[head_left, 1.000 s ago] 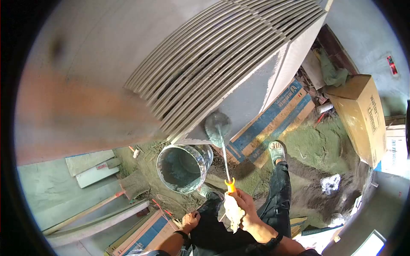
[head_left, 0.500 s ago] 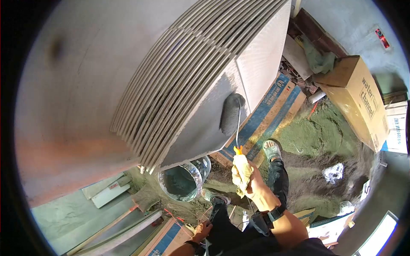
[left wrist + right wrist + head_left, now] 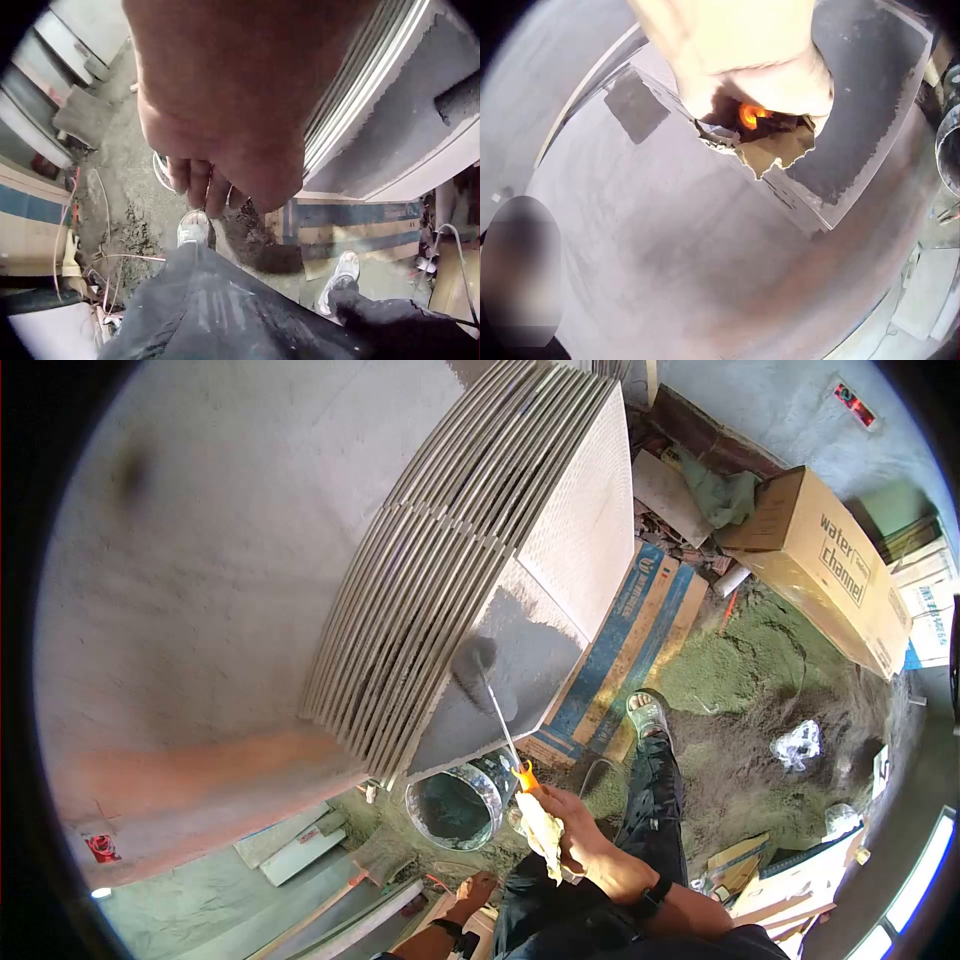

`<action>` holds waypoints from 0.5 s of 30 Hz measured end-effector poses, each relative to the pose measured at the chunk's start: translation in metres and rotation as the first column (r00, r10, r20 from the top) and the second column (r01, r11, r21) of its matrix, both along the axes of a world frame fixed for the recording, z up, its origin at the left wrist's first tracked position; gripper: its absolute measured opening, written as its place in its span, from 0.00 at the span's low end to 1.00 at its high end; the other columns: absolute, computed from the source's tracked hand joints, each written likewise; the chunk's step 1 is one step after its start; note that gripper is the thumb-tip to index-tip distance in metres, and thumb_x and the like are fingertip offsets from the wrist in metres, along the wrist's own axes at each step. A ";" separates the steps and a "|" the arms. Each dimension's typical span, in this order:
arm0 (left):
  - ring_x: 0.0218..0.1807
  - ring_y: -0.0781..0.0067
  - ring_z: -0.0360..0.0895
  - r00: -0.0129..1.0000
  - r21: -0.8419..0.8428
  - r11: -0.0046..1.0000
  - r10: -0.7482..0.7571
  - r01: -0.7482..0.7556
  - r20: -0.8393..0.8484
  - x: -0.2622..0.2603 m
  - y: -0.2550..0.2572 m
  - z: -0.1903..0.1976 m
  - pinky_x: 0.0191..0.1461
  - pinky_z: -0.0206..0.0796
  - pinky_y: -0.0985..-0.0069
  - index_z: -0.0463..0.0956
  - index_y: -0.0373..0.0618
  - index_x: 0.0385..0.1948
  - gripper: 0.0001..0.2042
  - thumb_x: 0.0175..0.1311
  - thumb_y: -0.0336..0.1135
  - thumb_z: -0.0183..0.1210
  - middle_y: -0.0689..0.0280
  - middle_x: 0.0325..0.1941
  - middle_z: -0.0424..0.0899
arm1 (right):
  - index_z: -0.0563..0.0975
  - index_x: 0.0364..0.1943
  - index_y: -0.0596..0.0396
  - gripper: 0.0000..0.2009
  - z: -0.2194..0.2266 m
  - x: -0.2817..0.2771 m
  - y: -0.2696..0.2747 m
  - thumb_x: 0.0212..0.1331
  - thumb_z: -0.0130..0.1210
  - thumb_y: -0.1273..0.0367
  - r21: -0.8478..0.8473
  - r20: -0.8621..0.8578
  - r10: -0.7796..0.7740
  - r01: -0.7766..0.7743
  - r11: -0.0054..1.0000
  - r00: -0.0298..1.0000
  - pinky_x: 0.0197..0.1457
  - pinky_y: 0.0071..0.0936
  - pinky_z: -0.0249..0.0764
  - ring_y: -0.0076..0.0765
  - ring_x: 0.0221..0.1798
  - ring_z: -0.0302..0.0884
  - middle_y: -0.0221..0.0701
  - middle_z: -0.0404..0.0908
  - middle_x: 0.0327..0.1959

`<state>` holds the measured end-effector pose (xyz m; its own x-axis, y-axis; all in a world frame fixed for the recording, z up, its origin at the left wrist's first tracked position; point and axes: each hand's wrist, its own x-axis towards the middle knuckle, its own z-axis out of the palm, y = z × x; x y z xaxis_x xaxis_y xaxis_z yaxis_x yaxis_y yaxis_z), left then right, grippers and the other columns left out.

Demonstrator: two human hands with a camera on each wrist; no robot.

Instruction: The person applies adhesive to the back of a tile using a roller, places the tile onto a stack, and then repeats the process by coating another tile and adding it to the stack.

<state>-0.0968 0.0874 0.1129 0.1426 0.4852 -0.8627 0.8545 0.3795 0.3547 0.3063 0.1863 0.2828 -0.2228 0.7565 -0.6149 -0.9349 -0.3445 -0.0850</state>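
Note:
The right hand (image 3: 580, 835) grips an orange roller handle (image 3: 525, 775) wrapped in pale, torn material; in the right wrist view the fingers curl round that wrapping (image 3: 776, 150). A dark wet roller (image 3: 474, 660) lies against the front tile (image 3: 500, 705) of a leaning stack. Dark grey coating covers much of that tile's lower part, with lighter bare patches along its edges. The left hand (image 3: 477, 890) hangs low near the left leg, holding nothing visible; in the left wrist view its fingers (image 3: 199, 180) are loosely bent over the floor.
A bucket (image 3: 495, 800) with grey contents stands below the stack. Flattened cardboard (image 3: 625, 650) lies beside the tiles. A large carton (image 3: 840, 570) stands at the right, and a crumpled plastic bag (image 3: 797, 745) lies on the sandy floor. Planks and a shovel (image 3: 385, 857) are at lower left.
The roller has moved left and down across the tile, with the right hand following. The head view has shifted, showing more of the bare tile behind. The left hand still hangs low.

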 end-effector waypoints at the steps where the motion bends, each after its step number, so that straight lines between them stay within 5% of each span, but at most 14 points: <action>1: 0.42 0.55 0.81 1.000 0.001 1.000 -0.004 0.004 -0.002 -0.015 -0.007 -0.017 0.48 0.72 0.63 0.81 0.45 0.38 0.14 0.61 0.46 0.57 0.55 0.35 0.83 | 0.74 0.42 0.55 0.15 -0.002 0.001 0.004 0.71 0.51 0.56 0.015 0.010 -0.018 0.018 1.000 1.000 0.20 0.16 0.66 0.16 0.19 0.68 0.21 0.72 0.24; 3: 0.44 0.54 0.81 0.993 -0.014 0.996 -0.089 0.089 -0.072 -0.044 -0.024 -0.043 0.48 0.73 0.62 0.82 0.47 0.37 0.13 0.61 0.45 0.56 0.57 0.39 0.83 | 0.73 0.40 0.53 0.14 -0.005 0.011 0.014 0.71 0.50 0.57 -0.021 0.039 -0.047 0.048 0.999 0.998 0.19 0.17 0.66 0.17 0.17 0.67 0.21 0.72 0.22; 4: 0.47 0.52 0.81 0.914 0.219 0.892 -0.407 0.396 0.002 -0.048 -0.026 -0.037 0.49 0.73 0.60 0.82 0.49 0.37 0.13 0.63 0.45 0.54 0.58 0.43 0.83 | 0.73 0.39 0.53 0.14 -0.012 0.018 0.017 0.71 0.50 0.57 0.010 0.004 -0.057 0.057 0.998 0.998 0.18 0.18 0.66 0.17 0.16 0.67 0.21 0.71 0.21; 7: 0.47 0.52 0.81 0.933 0.120 0.928 -0.358 0.353 0.023 -0.047 -0.041 -0.042 0.49 0.73 0.61 0.82 0.49 0.38 0.12 0.63 0.44 0.54 0.58 0.46 0.83 | 0.73 0.38 0.52 0.13 -0.027 0.040 0.027 0.71 0.50 0.57 0.013 0.029 -0.066 0.065 0.998 0.997 0.17 0.19 0.66 0.18 0.14 0.65 0.21 0.69 0.18; 8: 0.49 0.52 0.80 0.817 0.247 0.808 -0.569 0.535 0.093 -0.051 -0.043 -0.043 0.50 0.73 0.62 0.82 0.49 0.39 0.12 0.64 0.43 0.54 0.59 0.47 0.83 | 0.73 0.38 0.50 0.12 -0.024 0.046 0.033 0.71 0.49 0.57 0.002 0.045 -0.067 0.066 0.998 0.997 0.16 0.19 0.66 0.18 0.14 0.65 0.21 0.69 0.18; 9: 0.49 0.52 0.80 0.813 0.245 0.804 -0.575 0.542 0.089 -0.042 -0.041 -0.033 0.50 0.73 0.62 0.82 0.49 0.39 0.12 0.64 0.43 0.54 0.59 0.47 0.83 | 0.72 0.38 0.50 0.12 -0.028 0.046 0.036 0.72 0.47 0.57 -0.083 0.080 -0.090 0.097 0.992 0.993 0.15 0.19 0.66 0.18 0.13 0.64 0.21 0.68 0.17; 11: 0.51 0.53 0.79 0.974 -0.006 0.974 -0.225 0.225 0.028 -0.014 -0.036 -0.008 0.51 0.72 0.62 0.82 0.49 0.40 0.11 0.63 0.42 0.55 0.59 0.47 0.83 | 0.73 0.37 0.49 0.12 -0.032 0.050 0.031 0.72 0.46 0.57 0.018 0.055 -0.043 0.042 0.999 0.998 0.16 0.17 0.65 0.18 0.14 0.64 0.21 0.68 0.18; 13: 0.51 0.52 0.78 0.953 0.052 0.961 -0.276 0.272 0.122 -0.002 -0.030 0.004 0.52 0.71 0.61 0.82 0.47 0.40 0.11 0.63 0.39 0.56 0.57 0.45 0.83 | 0.73 0.36 0.48 0.13 -0.022 0.042 0.026 0.72 0.47 0.57 0.022 -0.024 -0.036 0.037 0.999 0.999 0.16 0.16 0.63 0.18 0.14 0.65 0.22 0.69 0.18; 15: 0.46 0.52 0.79 0.993 -0.055 0.994 -0.096 0.100 0.066 0.007 -0.022 0.012 0.51 0.71 0.61 0.81 0.43 0.40 0.11 0.61 0.38 0.58 0.55 0.42 0.83 | 0.73 0.36 0.49 0.13 -0.011 0.029 0.021 0.72 0.47 0.56 -0.042 0.029 0.005 -0.004 0.999 1.000 0.19 0.19 0.64 0.19 0.17 0.67 0.22 0.71 0.20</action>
